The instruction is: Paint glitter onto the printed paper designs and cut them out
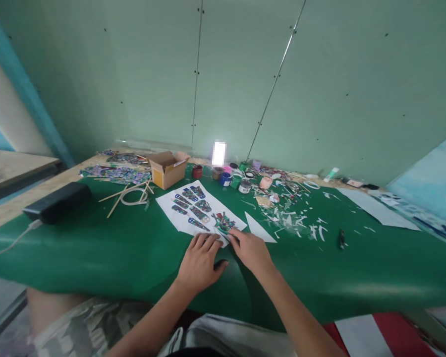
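A white sheet (184, 224) lies on the green table cover, bearing several patterned, tapered pieces (199, 214). Near its right corner is a small heap of colourful scraps (223, 221). My left hand (199, 260) rests palm down on the sheet's near edge, fingers spread and holding nothing. Beside the scraps, my right hand (250, 250) has its thumb and fingers pressed together at the sheet's near right corner; what they hold is too small to make out. A white paper triangle (259, 229) lies just beyond my right hand.
An open cardboard box (168, 171) and several paint jars (244, 186) stand behind the sheet. Sticks and a ring (134, 196) lie left, near a black case (57, 202). White paper scraps (293, 220), a small black tool (342, 239) and a long white sheet (377, 210) lie right.
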Tool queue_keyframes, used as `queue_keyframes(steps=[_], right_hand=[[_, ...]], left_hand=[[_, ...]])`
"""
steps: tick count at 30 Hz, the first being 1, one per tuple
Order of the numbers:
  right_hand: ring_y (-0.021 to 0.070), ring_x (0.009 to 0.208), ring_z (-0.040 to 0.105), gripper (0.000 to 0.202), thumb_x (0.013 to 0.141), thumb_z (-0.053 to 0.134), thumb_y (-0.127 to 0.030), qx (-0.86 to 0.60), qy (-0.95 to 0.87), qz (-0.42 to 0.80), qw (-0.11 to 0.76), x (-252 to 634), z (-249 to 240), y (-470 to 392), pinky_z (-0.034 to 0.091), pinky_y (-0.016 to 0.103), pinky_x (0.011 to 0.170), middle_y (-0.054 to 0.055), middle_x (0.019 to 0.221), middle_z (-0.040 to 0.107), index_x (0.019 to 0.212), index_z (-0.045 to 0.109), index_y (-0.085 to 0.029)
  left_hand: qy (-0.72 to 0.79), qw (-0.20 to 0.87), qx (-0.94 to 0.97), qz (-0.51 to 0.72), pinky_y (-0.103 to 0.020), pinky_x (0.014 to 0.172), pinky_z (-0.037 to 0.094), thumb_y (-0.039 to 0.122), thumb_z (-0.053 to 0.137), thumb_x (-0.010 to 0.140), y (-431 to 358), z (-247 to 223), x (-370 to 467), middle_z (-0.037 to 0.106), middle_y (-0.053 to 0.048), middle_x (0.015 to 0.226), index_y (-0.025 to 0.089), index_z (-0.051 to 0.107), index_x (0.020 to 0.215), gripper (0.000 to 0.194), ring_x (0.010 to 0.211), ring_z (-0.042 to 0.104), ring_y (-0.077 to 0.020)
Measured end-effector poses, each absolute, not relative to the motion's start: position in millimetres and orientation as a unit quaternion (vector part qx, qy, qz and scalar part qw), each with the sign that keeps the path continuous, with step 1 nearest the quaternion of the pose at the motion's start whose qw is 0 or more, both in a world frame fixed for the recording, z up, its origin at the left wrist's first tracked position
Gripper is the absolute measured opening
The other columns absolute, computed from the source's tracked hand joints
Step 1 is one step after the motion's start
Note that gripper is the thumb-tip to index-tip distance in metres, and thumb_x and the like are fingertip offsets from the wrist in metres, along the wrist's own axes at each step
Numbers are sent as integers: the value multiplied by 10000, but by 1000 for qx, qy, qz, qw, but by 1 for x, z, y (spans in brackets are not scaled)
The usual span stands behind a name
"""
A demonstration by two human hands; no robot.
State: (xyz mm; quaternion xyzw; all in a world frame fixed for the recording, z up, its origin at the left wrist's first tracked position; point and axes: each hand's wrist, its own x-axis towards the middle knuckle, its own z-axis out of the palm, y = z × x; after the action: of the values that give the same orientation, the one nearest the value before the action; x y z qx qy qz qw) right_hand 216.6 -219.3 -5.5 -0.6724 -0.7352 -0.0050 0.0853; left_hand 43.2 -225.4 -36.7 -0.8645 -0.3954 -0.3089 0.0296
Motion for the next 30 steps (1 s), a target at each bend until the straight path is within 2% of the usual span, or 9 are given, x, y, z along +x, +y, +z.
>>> queue_keyframes(steps=[13,23,30], right_hand=[[168,776,693,318,1008,342,-325,-665,-744,-25,58,214,-4,-221,323,250,562,36,910,752,1106,640,-272],[202,771,697,297,989,369,-293,-676,-736,-23,12,205,14,-226,335,260,562,66,846,743,1010,661,-243],[207,790,698,290,982,386,-325,-696,-718,-20,25,213,27,-233,353,260,575,36,836,749,1013,668,-263]], left_hand=[[-396,26,-863,-312,-506,1016,428,324,701,775,-225,-39,44,664,-61,1237,223,616,1097,349,1137,561,-307],[-397,16,-865,-307,-510,1006,422,317,698,777,-227,-37,45,661,-56,1236,229,615,1085,331,1136,549,-308],[-388,13,-859,-334,-512,978,449,287,704,778,-226,-40,43,689,-49,1176,232,631,1014,254,1089,574,-295]])
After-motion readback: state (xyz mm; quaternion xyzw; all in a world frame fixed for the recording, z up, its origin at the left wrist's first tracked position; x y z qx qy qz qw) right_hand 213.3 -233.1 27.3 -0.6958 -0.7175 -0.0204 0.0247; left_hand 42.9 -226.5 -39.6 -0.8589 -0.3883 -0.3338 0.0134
